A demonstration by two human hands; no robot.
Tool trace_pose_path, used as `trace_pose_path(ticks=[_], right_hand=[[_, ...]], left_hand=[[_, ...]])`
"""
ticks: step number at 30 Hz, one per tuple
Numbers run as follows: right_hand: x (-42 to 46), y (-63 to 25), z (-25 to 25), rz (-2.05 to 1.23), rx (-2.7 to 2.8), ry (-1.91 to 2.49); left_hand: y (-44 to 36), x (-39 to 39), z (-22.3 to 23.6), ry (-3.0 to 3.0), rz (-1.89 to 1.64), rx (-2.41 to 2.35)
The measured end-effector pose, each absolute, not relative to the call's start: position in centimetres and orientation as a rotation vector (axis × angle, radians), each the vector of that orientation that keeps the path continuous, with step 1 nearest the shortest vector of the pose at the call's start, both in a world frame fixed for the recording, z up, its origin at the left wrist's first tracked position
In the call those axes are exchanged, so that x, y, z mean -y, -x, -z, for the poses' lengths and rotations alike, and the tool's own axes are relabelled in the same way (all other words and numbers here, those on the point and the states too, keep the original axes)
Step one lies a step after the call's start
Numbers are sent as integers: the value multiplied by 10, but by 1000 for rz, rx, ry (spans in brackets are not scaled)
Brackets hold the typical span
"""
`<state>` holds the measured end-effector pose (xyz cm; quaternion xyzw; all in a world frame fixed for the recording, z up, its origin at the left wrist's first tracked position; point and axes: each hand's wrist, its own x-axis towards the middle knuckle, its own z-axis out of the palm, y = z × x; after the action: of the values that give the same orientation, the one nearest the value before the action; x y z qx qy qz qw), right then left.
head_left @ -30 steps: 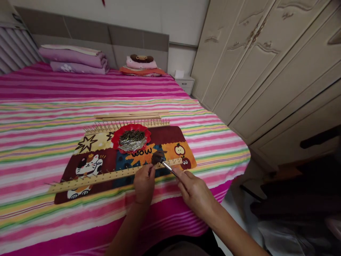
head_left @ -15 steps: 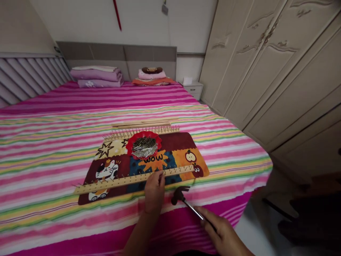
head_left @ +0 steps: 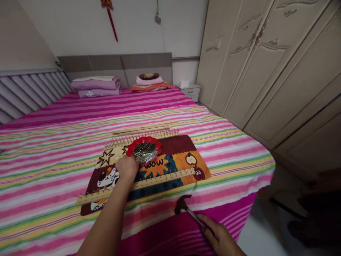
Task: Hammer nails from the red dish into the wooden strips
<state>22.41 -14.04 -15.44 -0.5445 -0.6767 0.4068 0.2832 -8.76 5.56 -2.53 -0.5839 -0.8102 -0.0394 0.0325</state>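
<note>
My left hand (head_left: 127, 168) reaches over the cartoon mat (head_left: 183, 149) to the near rim of a red dish (head_left: 154, 140) heaped with silver nails (head_left: 145, 151). Its fingers curl at the pile; what they hold is hidden. My right hand (head_left: 218, 236) grips the metal handle of a small dark-headed hammer (head_left: 182, 204), held low over the bed's near edge. A wooden strip studded with nails (head_left: 160, 179) lies across the mat between the two hands. A second nailed strip (head_left: 167, 133) lies behind the dish.
Bare wooden strips (head_left: 141, 128) rest on the striped bedspread (head_left: 53, 142) beyond the mat. Folded bedding (head_left: 94, 85) and a pillow stack (head_left: 149, 81) sit at the headboard. Cream wardrobes (head_left: 266, 64) line the right side, with a nightstand (head_left: 189, 91) beside the bed.
My left hand left the nailed strip and moved forward and left to the dish of nails. My right hand drew the hammer back toward the bed's edge. The view tilted up.
</note>
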Motion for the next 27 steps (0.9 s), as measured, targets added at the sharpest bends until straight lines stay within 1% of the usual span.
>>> trace_pose_path(ticks=[4, 11, 14, 16, 18, 23, 27], right_hand=[[139, -222, 150, -1104, 1807, 1460], [138, -221, 146, -1140, 1792, 1440], [140, -221, 148, -1127, 1798, 1446], [140, -221, 148, -1139, 1800, 1452], [140, -221, 148, -1147, 1800, 1456], [141, -219, 146, -1120, 1802, 1451], [142, -218, 145, -1103, 1815, 1455]], left_hand=[[73, -69, 29, 1754, 57, 2570], [76, -82, 27, 1678, 165, 2829], [85, -78, 24, 1749, 188, 2869], [93, -73, 24, 1852, 321, 2828], [101, -68, 26, 1905, 549, 2779], [113, -62, 36, 1892, 1032, 2707], [110, -61, 39, 1823, 1396, 2769]])
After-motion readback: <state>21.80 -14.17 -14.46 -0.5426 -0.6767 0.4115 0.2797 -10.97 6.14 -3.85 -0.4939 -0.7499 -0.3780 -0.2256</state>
